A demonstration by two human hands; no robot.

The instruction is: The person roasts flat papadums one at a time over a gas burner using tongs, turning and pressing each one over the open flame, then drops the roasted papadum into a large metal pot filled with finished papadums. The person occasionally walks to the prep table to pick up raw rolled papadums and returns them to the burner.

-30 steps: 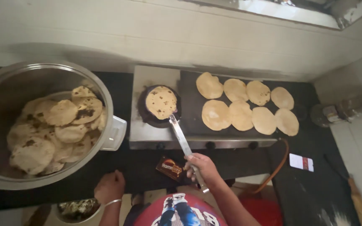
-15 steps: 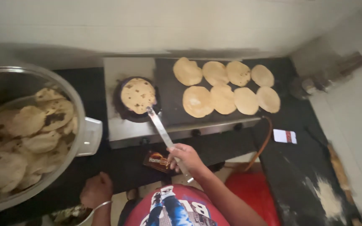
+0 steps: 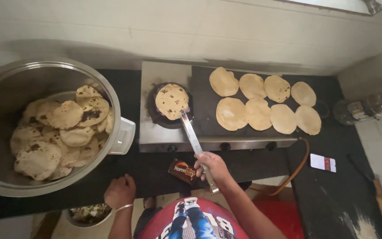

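Eight flatbreads (image 3: 266,104) lie in two rows on the dark griddle (image 3: 202,88), while a ninth, the spotted flatbread (image 3: 172,101), sits over the round burner (image 3: 155,116) at the left of the stove. Your right hand (image 3: 212,167) has its grip clamped around the handle of the metal tongs (image 3: 194,140), whose tip touches the near edge of that spotted flatbread. Your left hand (image 3: 120,191) rests on the edge of the black counter (image 3: 332,194), fingers curled together, holding nothing. Just beside it stands the big steel pot (image 3: 5,88), heaped with cooked flatbreads. A small dark matchbox (image 3: 182,170) lies on the counter near your right hand.
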